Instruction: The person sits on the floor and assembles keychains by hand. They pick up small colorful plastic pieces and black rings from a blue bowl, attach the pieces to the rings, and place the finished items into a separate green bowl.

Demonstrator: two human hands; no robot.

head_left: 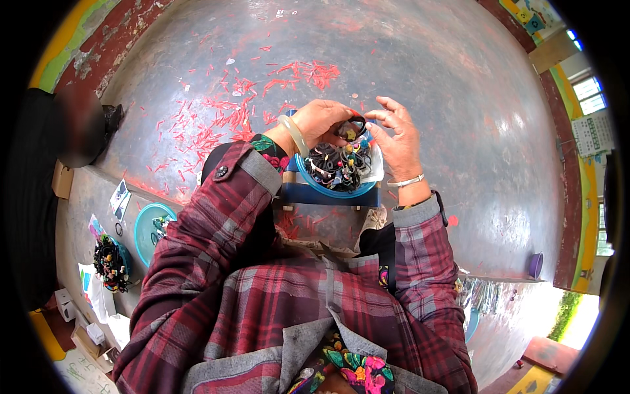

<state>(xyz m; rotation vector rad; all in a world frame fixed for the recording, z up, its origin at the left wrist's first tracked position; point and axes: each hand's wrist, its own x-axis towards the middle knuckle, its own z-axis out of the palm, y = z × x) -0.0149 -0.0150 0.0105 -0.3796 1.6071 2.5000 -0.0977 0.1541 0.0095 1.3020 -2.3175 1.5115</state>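
A dark elastic hair tie (360, 119) is stretched into a loop between my hands, with a small yellowish ornament showing by it. My left hand (321, 123), closed, grips the loop's left side. On its right side, thumb and forefinger of my right hand (398, 136) pinch the band while the other fingers extend outward. Directly below both hands sits a blue basin (336, 193), heaped with black hair ties (336, 167) that carry colourful ornaments. White paper or plastic (377, 164) lines the basin's right side.
The basin rests on a small blue stool (295, 194). Red scraps (213, 125) litter the concrete floor ahead and left. A turquoise basin (140, 233) and another pile of hair ties (110, 264) stand at left, near a person in black (36, 197). A purple container (536, 265) lies right.
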